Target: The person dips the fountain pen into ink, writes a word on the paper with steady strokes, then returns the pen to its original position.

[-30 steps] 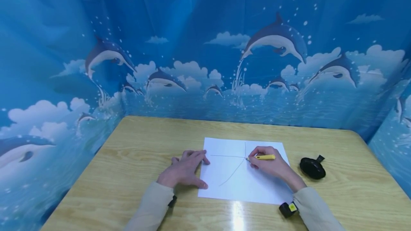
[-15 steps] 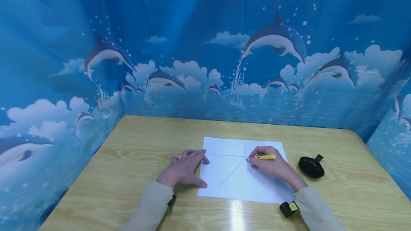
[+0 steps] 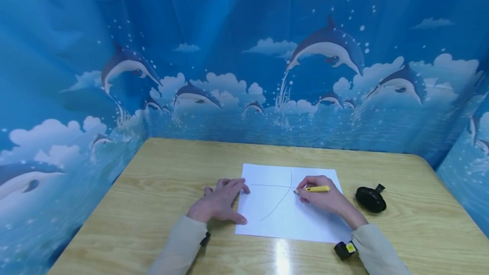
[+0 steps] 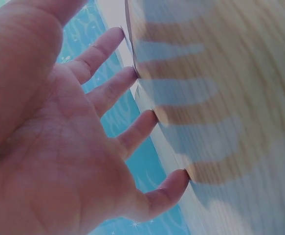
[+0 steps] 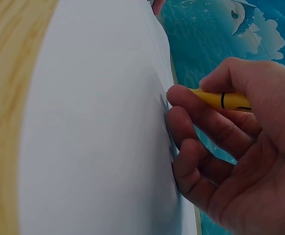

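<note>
A white sheet of paper (image 3: pixel 275 220) lies on the wooden table, with thin dark lines that meet near its upper middle. My right hand (image 3: pixel 324 194) pinches a yellow pen (image 3: pixel 318 189) between thumb and fingers, its tip at or just above the paper close to where the lines meet. In the right wrist view the yellow pen (image 5: pixel 225 100) shows between the fingers, its tip hidden behind them. My left hand (image 3: pixel 219 205) rests at the paper's left edge, fingers spread, thumb and a fingertip on the sheet. The left wrist view shows its fingertips (image 4: pixel 149 117) touching the surface.
A black rounded object (image 3: pixel 370 199) with a short tab sits on the table to the right of the paper. A small black device with a yellow mark (image 3: pixel 345 249) is at the right wrist. A blue dolphin-print curtain (image 3: pixel 237 54) hangs behind the table (image 3: pixel 172 160).
The right hand with the pen has shifted very slightly right and toward me, its tip now a little below the meeting point of the lines. The left hand stays in place.
</note>
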The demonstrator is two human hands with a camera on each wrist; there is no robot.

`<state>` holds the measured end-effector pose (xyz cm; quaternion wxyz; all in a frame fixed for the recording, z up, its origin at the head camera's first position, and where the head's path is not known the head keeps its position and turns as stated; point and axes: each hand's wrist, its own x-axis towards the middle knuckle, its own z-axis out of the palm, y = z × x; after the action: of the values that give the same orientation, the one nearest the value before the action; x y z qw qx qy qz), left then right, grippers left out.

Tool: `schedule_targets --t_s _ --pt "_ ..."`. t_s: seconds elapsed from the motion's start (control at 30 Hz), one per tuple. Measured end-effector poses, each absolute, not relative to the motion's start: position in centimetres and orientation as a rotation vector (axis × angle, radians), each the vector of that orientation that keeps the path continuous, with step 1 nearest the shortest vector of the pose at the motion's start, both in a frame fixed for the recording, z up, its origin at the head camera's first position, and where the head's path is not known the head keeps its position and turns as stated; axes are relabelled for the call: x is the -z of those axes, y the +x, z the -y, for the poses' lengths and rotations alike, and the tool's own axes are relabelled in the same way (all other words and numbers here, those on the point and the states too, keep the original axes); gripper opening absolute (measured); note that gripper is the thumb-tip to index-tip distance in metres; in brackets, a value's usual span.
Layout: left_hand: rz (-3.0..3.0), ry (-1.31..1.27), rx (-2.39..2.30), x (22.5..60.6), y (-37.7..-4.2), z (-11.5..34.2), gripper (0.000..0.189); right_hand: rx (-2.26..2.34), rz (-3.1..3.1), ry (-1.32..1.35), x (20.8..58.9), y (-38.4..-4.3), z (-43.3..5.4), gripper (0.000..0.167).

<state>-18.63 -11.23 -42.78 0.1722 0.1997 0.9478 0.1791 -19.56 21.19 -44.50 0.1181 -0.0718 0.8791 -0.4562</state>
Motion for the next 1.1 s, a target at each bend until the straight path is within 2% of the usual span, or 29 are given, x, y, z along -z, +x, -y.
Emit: schedule_targets --t_s 1.1 --pt "-2.685 0.583 -0.523 42.7 -18.52 11.44 0.073 1.319 -2.52 -0.253 44.42 -18.82 -22.1 0.017"
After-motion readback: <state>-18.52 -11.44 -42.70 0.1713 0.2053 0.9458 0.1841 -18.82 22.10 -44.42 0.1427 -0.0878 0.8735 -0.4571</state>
